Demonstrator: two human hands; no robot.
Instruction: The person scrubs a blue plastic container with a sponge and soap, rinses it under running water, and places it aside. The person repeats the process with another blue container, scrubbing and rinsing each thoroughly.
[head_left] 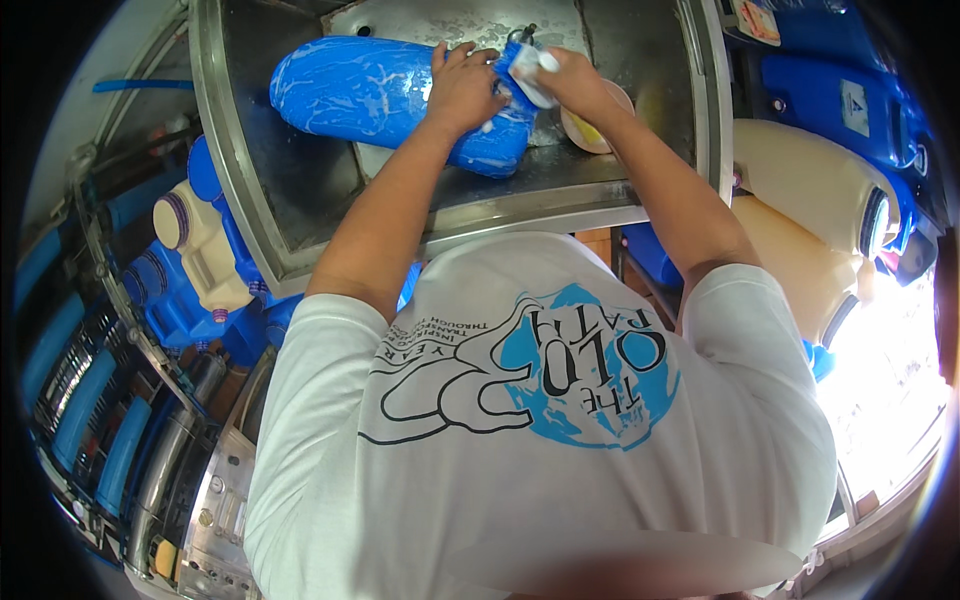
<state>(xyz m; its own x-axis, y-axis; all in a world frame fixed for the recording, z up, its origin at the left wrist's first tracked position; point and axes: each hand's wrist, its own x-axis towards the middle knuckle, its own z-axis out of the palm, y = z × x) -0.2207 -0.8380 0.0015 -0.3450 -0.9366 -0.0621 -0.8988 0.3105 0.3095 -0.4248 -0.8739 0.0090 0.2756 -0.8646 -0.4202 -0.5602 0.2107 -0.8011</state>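
Observation:
A large blue plastic container (350,90), streaked with white suds, lies on its side across a metal sink (460,212). My left hand (464,92) rests on top of it, fingers spread over the soapy surface. At the container's right end, my right hand (578,84) is closed on a white sponge (533,75) pressed against the blue plastic. Foam makes the sponge's exact outline hard to read. Under my right wrist, a pale round bowl (582,130) with something yellow in it is partly hidden by the forearm.
Large cream jugs (805,180) and a blue jug (835,105) stand to the right of the sink. More blue containers (180,285) and a cream one (205,245) crowd the left side, beside a metal rack (120,290). The sink's raised rim surrounds the work.

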